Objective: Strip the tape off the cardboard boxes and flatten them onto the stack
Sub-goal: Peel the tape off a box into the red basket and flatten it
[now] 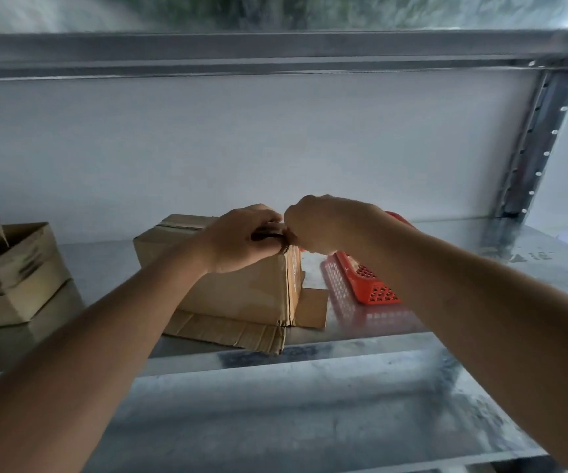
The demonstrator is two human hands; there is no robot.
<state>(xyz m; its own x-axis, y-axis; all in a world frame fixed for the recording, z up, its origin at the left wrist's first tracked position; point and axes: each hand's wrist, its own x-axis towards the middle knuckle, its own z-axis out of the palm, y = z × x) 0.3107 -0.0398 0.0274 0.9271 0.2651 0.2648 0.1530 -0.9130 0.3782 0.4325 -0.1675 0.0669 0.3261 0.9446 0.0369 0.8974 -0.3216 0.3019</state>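
Near the middle of the frame we see both hands meeting at the top right corner of a cardboard box. The left hand lies over the box's top edge with its fingers curled round something dark and narrow, too small for us to name. The right hand is closed into a loose fist, its fingertips pinching at the same corner, touching the left hand's fingers; we cannot tell whether it has tape between them.

The box stands upright on a galvanised metal shelf, its top flaps closed and its bottom flaps splayed flat on the shelf toward us and to the right. Faint reddish printing runs down its right-hand face (too blurred for us to read).

Just right of the box, partly behind the right forearm, lies an orange perforated plastic basket, mirrored in the shiny shelf surface. At the left edge of the frame sits a pile of opened cardboard boxes, flaps up, well apart from the one being handled.

At the far right edge, some dark marks show on the shelf, but we cannot read them. A perforated steel upright rises in the upper right to a horizontal beam across the top.
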